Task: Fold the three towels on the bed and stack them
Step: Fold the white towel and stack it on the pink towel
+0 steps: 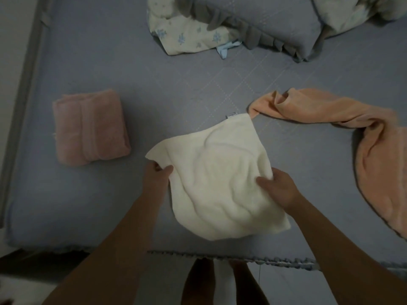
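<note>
A cream towel (220,172) lies partly folded and rumpled in the middle of the blue-grey bed (110,51). My left hand (157,175) pinches its left edge near a corner. My right hand (278,186) grips its right edge, thumb on top of the cloth. A pink towel (90,126) sits folded into a compact block at the left. An orange towel (363,137) lies unfolded and twisted along the right side, one end close to the cream towel's far corner.
A grey ruffled pillow (275,25) and a floral quilt (187,34) lie at the head of the bed. The bed's near edge (220,256) runs just before my legs. A wall or frame borders the left side.
</note>
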The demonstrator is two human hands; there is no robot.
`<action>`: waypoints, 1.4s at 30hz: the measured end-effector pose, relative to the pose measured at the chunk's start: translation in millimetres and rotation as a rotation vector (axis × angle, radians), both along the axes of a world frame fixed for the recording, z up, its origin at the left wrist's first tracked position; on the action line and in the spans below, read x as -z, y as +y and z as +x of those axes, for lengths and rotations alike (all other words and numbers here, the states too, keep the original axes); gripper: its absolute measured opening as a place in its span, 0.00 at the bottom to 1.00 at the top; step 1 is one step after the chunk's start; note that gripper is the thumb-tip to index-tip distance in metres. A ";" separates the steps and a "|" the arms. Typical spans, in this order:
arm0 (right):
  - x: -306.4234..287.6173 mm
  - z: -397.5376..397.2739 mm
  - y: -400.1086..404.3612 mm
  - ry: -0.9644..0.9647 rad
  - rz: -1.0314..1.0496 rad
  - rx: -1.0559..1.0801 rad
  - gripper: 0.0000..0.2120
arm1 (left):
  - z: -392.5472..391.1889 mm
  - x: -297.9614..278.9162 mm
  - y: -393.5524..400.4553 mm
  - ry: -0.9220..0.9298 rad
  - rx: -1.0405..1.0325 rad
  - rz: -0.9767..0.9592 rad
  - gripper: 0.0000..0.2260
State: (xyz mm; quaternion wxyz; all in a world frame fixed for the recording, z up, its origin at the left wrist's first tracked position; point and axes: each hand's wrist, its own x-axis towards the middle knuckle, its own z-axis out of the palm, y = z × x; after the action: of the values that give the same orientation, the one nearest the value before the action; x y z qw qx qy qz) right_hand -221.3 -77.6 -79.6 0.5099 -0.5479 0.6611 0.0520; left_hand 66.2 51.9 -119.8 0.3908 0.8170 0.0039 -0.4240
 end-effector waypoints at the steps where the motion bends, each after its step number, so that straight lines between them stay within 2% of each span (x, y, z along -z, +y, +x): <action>1: -2.0 -3.9 -1.4 -0.014 -0.052 0.013 0.13 | 2.3 -5.8 0.1 0.019 0.036 -0.058 0.08; 3: -6.7 -19.2 -1.9 -0.014 -0.167 0.131 0.07 | 2.1 -20.5 4.6 0.029 -0.016 -0.168 0.06; 5: -7.7 -42.2 0.4 0.091 -0.199 0.211 0.09 | 0.5 -37.7 12.0 0.053 -0.159 -0.254 0.05; 7: -1.9 -68.9 4.0 0.273 -0.097 0.145 0.14 | -7.2 -51.1 22.6 0.090 -0.137 -0.258 0.15; 8: 0.4 -79.1 6.1 0.343 -0.006 0.113 0.16 | -15.1 -56.5 27.6 0.094 -0.042 -0.245 0.17; 10: 1.8 -85.2 11.4 0.413 0.118 0.124 0.21 | -40.7 -66.3 31.7 0.117 0.246 -0.243 0.11; 11: 2.6 -82.8 13.0 0.426 0.094 0.133 0.23 | -56.4 -72.1 30.9 0.122 0.422 -0.260 0.09; 12: 2.2 -75.7 13.1 0.414 0.010 0.125 0.24 | -72.6 -74.9 29.4 0.110 0.608 -0.310 0.13; 14: -4.4 -50.3 14.0 0.297 -0.154 0.100 0.21 | -105.0 -72.6 24.0 -0.014 0.974 -0.443 0.18; 16: -13.5 -15.1 18.0 0.101 -0.086 0.126 0.16 | -133.7 -62.7 21.7 -0.200 1.313 -0.480 0.13; 17: -15.8 1.7 20.8 0.037 0.001 0.106 0.19 | -145.2 -58.1 21.2 -0.251 1.450 -0.455 0.11; 18: -16.7 15.7 23.7 0.006 0.076 0.052 0.23 | -154.4 -54.5 20.3 -0.272 1.553 -0.421 0.10; 20: -11.7 32.9 26.3 0.025 0.117 -0.077 0.27 | -167.2 -53.0 16.6 -0.276 1.629 -0.391 0.13; 22: -3.5 35.3 24.3 0.080 0.061 -0.112 0.31 | -170.1 -56.1 15.4 -0.250 1.557 -0.482 0.13; 23: 0.2 31.1 21.8 0.113 0.022 -0.087 0.29 | -168.4 -59.0 17.0 -0.187 1.491 -0.544 0.11; 25: 4.1 15.4 15.4 0.164 -0.021 -0.056 0.17 | -156.9 -59.9 24.7 -0.010 1.354 -0.538 0.08; 26: 5.8 4.3 13.4 0.191 -0.027 -0.052 0.07 | -148.7 -57.6 28.9 0.067 1.284 -0.461 0.10; 27: 5.0 -8.1 12.7 0.204 -0.036 -0.028 0.03 | -140.4 -53.2 30.9 0.101 1.168 -0.397 0.12; 28: 4.1 -22.1 13.4 0.209 -0.050 0.027 0.07 | -131.7 -48.9 29.5 0.076 1.007 -0.351 0.14; 30: 0.6 -56.7 19.7 0.231 -0.085 0.161 0.06 | -113.1 -37.3 16.4 -0.128 0.656 -0.208 0.15; 32: 0.2 -98.5 32.6 0.288 -0.115 0.273 0.09 | -95.8 -24.3 -4.6 -0.301 0.469 -0.024 0.16; 34: 2.8 -139.8 48.6 0.365 -0.107 0.348 0.11 | -87.8 -13.9 -23.8 -0.254 0.460 0.094 0.20; 36: 5.8 -170.0 64.7 0.439 -0.066 0.357 0.12 | -87.9 -6.3 -38.0 -0.278 0.647 0.228 0.24; 38: 7.7 -188.1 76.0 0.449 -0.039 0.381 0.11 | -90.1 -2.5 -48.7 -0.349 0.830 0.271 0.24; 40: 5.8 -194.5 76.8 0.431 -0.062 0.437 0.12 | -89.6 -4.9 -59.2 -0.390 0.762 0.201 0.21; 42: 0.4 -193.6 67.1 0.362 -0.143 0.522 0.12 | -84.1 -13.8 -64.1 -0.403 0.519 0.146 0.17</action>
State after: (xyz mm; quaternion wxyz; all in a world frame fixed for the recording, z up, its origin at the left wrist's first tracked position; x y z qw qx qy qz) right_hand -414.9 -10.5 -80.0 0.3403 -0.3761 0.8613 -0.0308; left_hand -17.9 -12.2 -106.0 0.2032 0.8839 -0.2512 -0.3380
